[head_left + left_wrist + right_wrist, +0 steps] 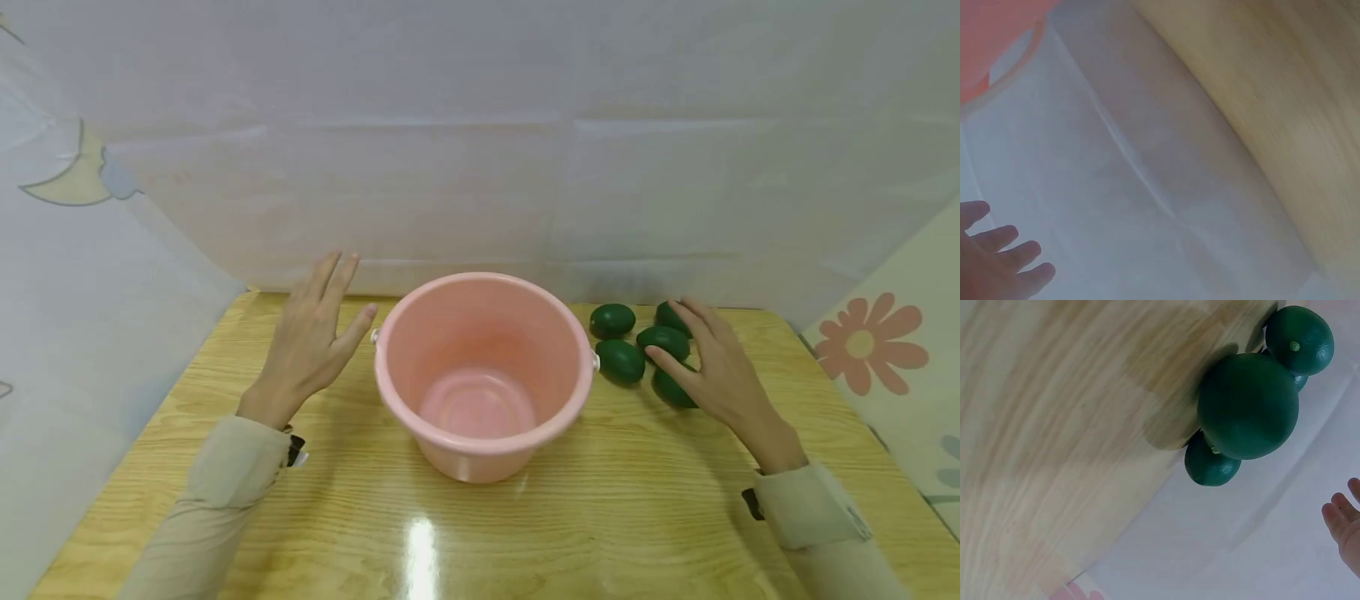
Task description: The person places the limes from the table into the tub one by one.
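An empty pink bucket [480,375] stands upright in the middle of the wooden table [600,517]. My left hand [341,304] hovers just left of its rim, fingers straight and spread, holding nothing. In the left wrist view only its fingertips [1004,259] and a piece of the bucket [991,56] show. Several dark green oval fruits [621,361] lie in a cluster right of the bucket. My right hand [693,350] lies over that cluster, thumb against a fruit [672,387] and fingers stretched out. In the right wrist view the fruits [1247,406] sit apart from the fingertips [1342,512].
White cloth walls [480,167] close off the back and both sides of the table. The right wall carries a flower print [870,342], the left one a moon print [75,179]. Bare wood [1054,425] stretches in front of the bucket.
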Action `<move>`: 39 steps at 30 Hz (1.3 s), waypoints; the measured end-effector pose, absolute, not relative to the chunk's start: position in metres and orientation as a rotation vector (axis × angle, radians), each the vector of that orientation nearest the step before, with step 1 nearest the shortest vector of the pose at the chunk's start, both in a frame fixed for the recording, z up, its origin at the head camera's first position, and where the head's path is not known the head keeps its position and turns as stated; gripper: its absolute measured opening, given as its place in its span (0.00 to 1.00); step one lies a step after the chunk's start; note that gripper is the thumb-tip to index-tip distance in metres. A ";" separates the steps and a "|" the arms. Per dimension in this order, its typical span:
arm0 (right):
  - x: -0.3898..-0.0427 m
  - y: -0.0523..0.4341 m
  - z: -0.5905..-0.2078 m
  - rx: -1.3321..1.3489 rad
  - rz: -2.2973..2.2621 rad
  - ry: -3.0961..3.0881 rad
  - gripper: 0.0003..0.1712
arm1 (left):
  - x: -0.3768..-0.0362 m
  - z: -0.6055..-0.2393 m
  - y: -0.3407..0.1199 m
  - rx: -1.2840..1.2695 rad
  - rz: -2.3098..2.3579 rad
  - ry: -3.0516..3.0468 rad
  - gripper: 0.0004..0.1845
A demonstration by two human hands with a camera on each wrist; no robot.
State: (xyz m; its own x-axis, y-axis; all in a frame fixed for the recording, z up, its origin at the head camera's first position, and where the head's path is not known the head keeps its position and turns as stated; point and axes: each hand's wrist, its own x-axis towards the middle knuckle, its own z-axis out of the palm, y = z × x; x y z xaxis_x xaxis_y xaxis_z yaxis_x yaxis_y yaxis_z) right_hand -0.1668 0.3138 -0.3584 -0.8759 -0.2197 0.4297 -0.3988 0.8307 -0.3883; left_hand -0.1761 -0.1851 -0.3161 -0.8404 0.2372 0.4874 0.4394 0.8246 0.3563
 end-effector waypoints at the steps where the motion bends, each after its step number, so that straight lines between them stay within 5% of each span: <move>1: -0.166 0.315 -0.359 0.458 0.688 -2.649 0.42 | -0.175 -0.316 -0.185 -0.510 -0.653 -2.580 0.36; 39: -0.148 0.346 -0.377 0.363 0.820 -2.891 0.43 | -0.143 -0.300 -0.159 -0.710 -0.957 -2.566 0.32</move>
State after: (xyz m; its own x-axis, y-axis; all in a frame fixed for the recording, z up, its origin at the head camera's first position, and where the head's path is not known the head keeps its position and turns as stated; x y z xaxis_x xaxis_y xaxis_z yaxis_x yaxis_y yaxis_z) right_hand -0.1485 0.3456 -0.3774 -0.9648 -0.1970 0.1744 -0.2592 0.8250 -0.5021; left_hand -0.1427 -0.1590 -0.2997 -0.8286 0.3399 0.4448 0.5482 0.6537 0.5217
